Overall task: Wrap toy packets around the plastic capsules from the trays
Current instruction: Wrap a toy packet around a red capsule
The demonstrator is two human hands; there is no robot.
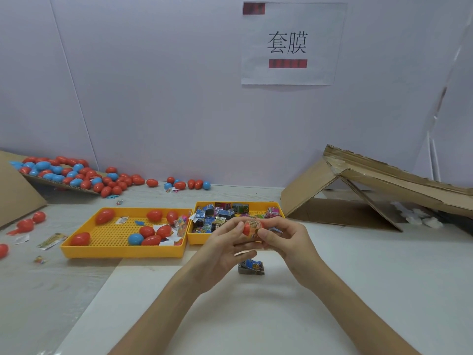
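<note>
Both hands meet above the table in front of the trays. My left hand (225,242) and my right hand (281,237) grip one red capsule (252,226) between their fingertips, with a printed toy packet sleeve around its middle. The left yellow tray (122,252) holds several red capsules and a blue one (135,239). The right yellow tray (194,238) holds several folded toy packets (220,216). A small stack of packets (251,267) lies on the table under my hands.
Many red and blue capsules (76,175) spill from a cardboard flap at the back left. A collapsed cardboard box (358,190) stands at the right. Loose capsules (30,222) and scraps lie left of the trays. A paper sign (291,44) hangs on the wall.
</note>
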